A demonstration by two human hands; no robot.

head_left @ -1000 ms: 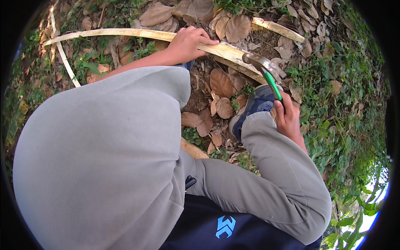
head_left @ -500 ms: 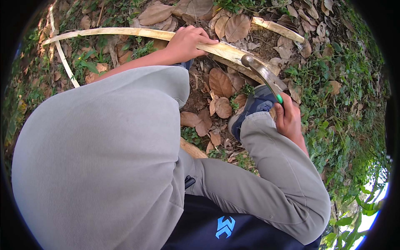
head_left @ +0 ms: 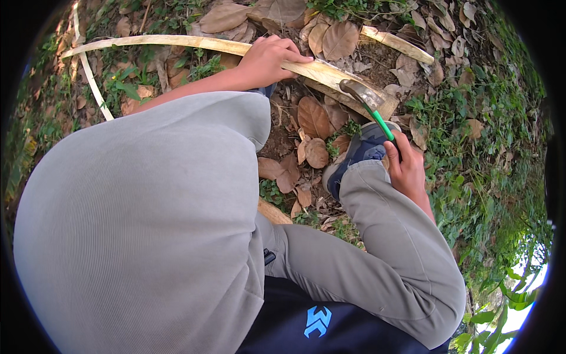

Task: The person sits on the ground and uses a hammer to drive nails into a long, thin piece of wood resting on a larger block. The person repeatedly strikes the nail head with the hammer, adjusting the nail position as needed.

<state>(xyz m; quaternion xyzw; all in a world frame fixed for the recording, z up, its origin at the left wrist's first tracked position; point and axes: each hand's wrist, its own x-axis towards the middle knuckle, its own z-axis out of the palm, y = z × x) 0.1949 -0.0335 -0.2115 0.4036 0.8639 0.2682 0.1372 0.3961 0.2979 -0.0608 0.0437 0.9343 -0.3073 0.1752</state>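
Note:
A long pale wooden strip [head_left: 194, 42] lies across the ground in front of me. My left hand [head_left: 271, 62] presses down on it, with fingers bent over its upper side. Under the strip's right part rests a thicker piece of wood [head_left: 386, 109]. My right hand [head_left: 407, 162] is closed around the green handle of a claw hammer [head_left: 380, 123], at the right by my shoe. The hammer's metal head is down at the strip's right end; whether it touches the wood I cannot tell.
My blue shoe [head_left: 359, 150] stands just below the wood's right end. A shorter wood piece [head_left: 398, 44] lies farther off at the right, and a thin strip [head_left: 94, 85] crosses at the far left. Dry brown leaves [head_left: 312, 117] and low green plants [head_left: 466, 141] cover the ground.
The hammer's head has turned and come down lower onto the strip's right end, showing more of the green handle. My left hand stays on the strip.

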